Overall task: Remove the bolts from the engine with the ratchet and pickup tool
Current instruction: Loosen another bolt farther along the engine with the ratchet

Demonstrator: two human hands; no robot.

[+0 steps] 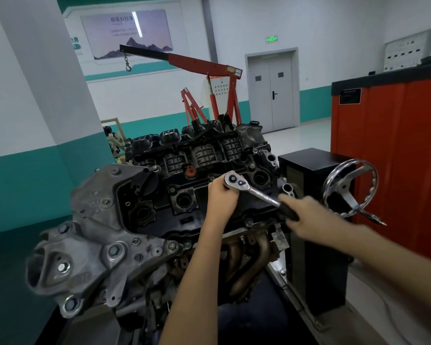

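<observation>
At 9 o'clock of your hands the grey timing cover (pixel 97 220) bulges from the engine (pixel 159 202), all bosses and raised heads; nothing there needs you for this bolt. Your left hand (pixel 220 200) is curled round the head of the ratchet (pixel 237 181), over the middle of the black valve cover (pixel 184 215), and the socket and the bolt under it are hidden from you. Press straight down with that hand so the socket sits square and cannot ride off when you pull. Another of the bolts (pixel 252 166) shows at 1 o'clock of the ratchet head. The chrome shank runs toward 4 o'clock to your right hand (pixel 306 215), which is closed round the black grip above the near edge of the cover. To loosen, I judge the grip must swing toward 3 and 2 o'clock, so use short, even strokes. The chrome handwheel (pixel 345 186) stands near at 3 o'clock of that hand, with the black stand box (pixel 309 168) behind it, and a sudden release could carry your knuckles into either. Your open room is toward 6 o'clock, above the exhaust manifold (pixel 246 255). The red cabinet (pixel 396 150) is well apart. The pickup tool is not in sight.
</observation>
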